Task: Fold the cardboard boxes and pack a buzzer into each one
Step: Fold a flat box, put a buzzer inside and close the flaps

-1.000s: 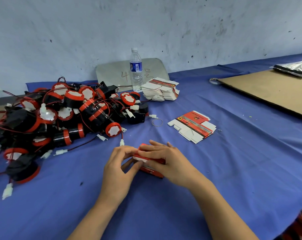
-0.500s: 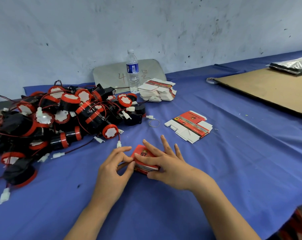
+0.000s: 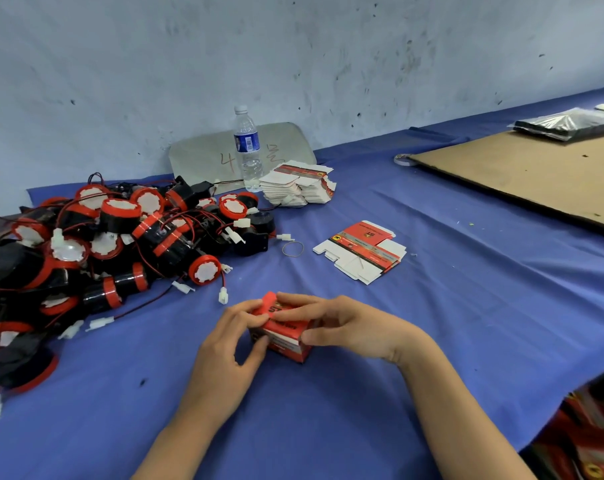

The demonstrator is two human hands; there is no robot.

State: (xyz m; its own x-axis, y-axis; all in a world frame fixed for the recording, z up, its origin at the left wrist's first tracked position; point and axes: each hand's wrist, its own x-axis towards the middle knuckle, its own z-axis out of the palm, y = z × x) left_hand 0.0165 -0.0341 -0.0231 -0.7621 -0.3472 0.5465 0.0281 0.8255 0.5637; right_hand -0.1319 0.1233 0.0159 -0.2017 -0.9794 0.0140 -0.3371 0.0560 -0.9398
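Cardboard box [image 3: 282,336], near-centre of the tabletop [image 3: 466,306]: flatter half a second ago, now squaring into a cuboid, so folding is likely nearing its end. Left hand [image 3: 224,355] and right hand [image 3: 345,327] are both gripping it. Long axis is running left-right; red flap [image 3: 270,301] is pointing up at the left end.

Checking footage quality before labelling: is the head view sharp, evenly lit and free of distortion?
Head view: soft, even light, faint shadows under the left hand and right hand; glare on the plastic bag; print on the box blurred; wide-angle stretching near the edges.
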